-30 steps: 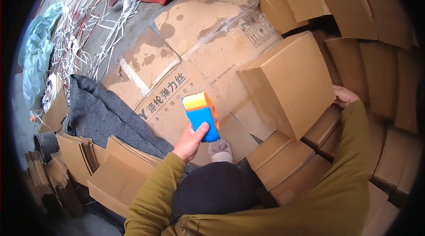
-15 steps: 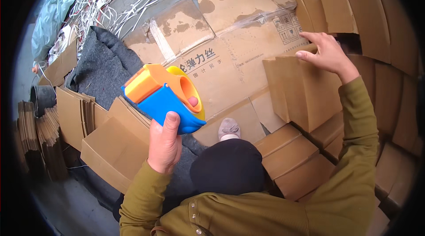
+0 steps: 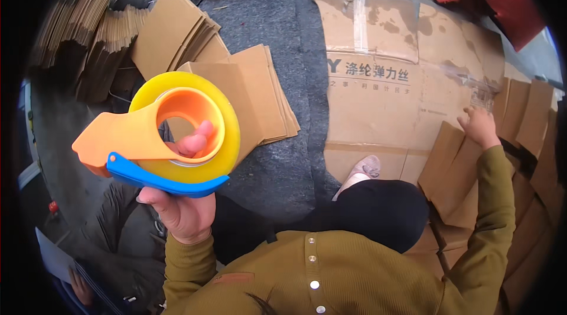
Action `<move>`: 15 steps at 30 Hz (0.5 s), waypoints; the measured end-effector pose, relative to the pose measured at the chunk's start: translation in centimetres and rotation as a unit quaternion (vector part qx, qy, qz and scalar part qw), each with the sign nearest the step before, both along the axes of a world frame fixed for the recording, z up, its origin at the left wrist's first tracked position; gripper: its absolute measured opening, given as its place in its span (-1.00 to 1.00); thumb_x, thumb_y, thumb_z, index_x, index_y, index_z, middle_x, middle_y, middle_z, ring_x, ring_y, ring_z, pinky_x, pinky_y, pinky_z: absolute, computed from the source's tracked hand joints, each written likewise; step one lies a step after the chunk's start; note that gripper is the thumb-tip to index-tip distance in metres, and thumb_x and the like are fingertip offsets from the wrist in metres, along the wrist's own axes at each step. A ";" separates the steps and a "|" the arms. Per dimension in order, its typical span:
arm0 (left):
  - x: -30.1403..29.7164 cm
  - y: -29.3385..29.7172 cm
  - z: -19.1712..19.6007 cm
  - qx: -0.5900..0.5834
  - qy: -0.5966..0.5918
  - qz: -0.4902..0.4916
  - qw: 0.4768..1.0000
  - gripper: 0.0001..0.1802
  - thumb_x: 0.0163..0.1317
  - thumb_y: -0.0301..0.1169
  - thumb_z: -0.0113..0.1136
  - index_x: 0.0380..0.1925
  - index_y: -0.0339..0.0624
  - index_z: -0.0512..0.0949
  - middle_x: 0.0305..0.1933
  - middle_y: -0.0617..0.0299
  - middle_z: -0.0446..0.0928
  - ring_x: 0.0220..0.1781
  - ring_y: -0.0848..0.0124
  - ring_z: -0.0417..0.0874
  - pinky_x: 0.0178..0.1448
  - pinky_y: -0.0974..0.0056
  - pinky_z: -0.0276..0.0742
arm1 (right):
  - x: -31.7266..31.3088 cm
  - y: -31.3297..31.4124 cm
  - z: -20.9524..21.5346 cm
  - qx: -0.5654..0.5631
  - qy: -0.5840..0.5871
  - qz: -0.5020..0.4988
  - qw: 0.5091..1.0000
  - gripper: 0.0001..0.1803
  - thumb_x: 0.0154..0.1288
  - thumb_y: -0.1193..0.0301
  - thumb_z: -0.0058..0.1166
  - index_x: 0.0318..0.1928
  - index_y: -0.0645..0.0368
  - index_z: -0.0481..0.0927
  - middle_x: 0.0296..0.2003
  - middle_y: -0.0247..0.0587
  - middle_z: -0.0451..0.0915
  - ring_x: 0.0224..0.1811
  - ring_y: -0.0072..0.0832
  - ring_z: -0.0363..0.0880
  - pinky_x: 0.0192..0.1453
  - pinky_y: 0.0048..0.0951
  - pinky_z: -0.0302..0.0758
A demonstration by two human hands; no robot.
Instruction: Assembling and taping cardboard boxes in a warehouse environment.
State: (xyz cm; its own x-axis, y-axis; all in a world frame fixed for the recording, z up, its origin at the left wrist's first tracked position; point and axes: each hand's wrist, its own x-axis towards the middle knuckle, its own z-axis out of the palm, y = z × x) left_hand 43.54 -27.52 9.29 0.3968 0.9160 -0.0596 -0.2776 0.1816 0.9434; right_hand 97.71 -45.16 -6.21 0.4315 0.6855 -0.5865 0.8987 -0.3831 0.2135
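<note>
A tape dispenser (image 3: 156, 138) in orange and blue, loaded with a yellowish roll of tape (image 3: 224, 132), is held up close to the camera by the left hand (image 3: 177, 209). The grip of this hand is closed around the dispenser from below, and one finger (image 3: 192, 141) is seen through the hole of the roll. The right hand (image 3: 479, 127) is stretched out to the right and is laid on the upper edge of a flattened cardboard box (image 3: 452, 167); its grip is loosely open, with the fingers resting on the cardboard. Below the dispenser a stack of folded cartons (image 3: 260, 96) is lying on a grey felt blanket (image 3: 277, 31). A large flat cardboard sheet (image 3: 390, 79) is spread on the floor between the blanket and the right hand.
</note>
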 end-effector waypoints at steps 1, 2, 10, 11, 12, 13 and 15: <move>-0.3 -0.6 -0.1 0.004 -0.002 0.031 1.000 -0.18 0.30 0.25 0.04 0.33 -0.15 0.31 0.21 -0.01 0.56 0.44 -0.03 0.37 0.54 -0.12 0.13 | -1.5 0.3 -1.9 -0.102 -0.021 0.028 0.994 -0.51 0.21 0.03 0.13 0.01 0.07 0.66 -0.01 -0.16 0.62 0.15 -0.17 0.49 0.26 -0.06 0.35; -0.5 -1.4 0.0 0.000 -0.005 0.056 0.998 -0.16 0.29 0.26 0.04 0.34 -0.16 0.29 0.19 -0.02 0.56 0.41 -0.02 0.41 0.50 -0.11 0.23 | -1.4 -1.6 -5.0 -0.143 -0.046 0.076 0.986 -0.48 0.12 -0.02 0.19 -0.02 0.04 0.67 0.01 -0.20 0.62 0.15 -0.19 0.47 0.28 -0.08 0.31; -2.5 -5.0 0.4 -0.148 0.003 0.028 0.989 -0.10 0.10 0.29 0.28 0.12 -0.35 0.50 0.13 0.06 0.59 0.27 0.21 0.54 0.39 0.11 0.40 | 0.0 -11.5 -16.1 -0.214 -0.111 0.094 0.966 -0.25 -0.16 0.14 0.42 0.16 -0.16 0.53 0.14 -0.21 0.46 0.22 -0.12 0.41 0.27 -0.06 0.30; -2.3 -4.7 -0.1 -0.165 -0.020 0.000 0.986 -0.11 0.11 0.26 0.29 0.17 -0.31 0.45 0.12 0.10 0.59 0.25 0.25 0.54 0.37 0.14 0.42 | 2.6 -13.9 -17.9 -0.189 -0.084 0.052 0.977 -0.22 -0.13 0.14 0.41 0.21 -0.17 0.50 0.22 -0.18 0.42 0.27 -0.09 0.39 0.33 -0.04 0.26; -2.1 -5.0 -0.3 -0.160 -0.023 0.021 0.987 -0.11 0.13 0.23 0.30 0.21 -0.27 0.40 0.10 0.13 0.58 0.24 0.29 0.54 0.32 0.16 0.44 | -1.0 -9.6 -16.6 -0.189 -0.045 0.092 0.977 -0.24 -0.05 0.18 0.34 0.26 -0.12 0.46 0.27 -0.15 0.37 0.25 -0.09 0.41 0.30 -0.01 0.29; -2.9 -4.8 -0.1 -0.145 -0.001 -0.002 0.989 -0.13 0.15 0.20 0.32 0.23 -0.24 0.37 0.09 0.14 0.56 0.22 0.31 0.54 0.29 0.18 0.46 | -5.2 -5.3 -12.3 -0.191 -0.013 0.132 0.973 -0.26 0.04 0.21 0.27 0.31 -0.07 0.42 0.32 -0.11 0.32 0.24 -0.09 0.42 0.27 0.02 0.32; -1.6 -3.2 0.1 -0.160 -0.036 -0.014 0.986 -0.15 0.15 0.19 0.33 0.20 -0.24 0.37 0.05 0.15 0.55 0.12 0.38 0.57 0.20 0.24 0.51 | -3.8 -3.8 -11.7 -0.102 0.029 0.115 0.988 -0.17 -0.02 0.22 0.32 0.34 0.02 0.38 0.33 -0.05 0.33 0.27 -0.06 0.39 0.32 0.00 0.32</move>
State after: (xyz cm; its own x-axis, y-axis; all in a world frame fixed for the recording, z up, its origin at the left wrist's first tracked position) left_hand 41.98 -30.70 9.34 0.4358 0.8431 -0.3151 -0.3323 0.4761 0.8142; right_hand 93.94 -48.95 -17.96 0.2395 0.6260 -0.7421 0.9700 -0.1212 0.2109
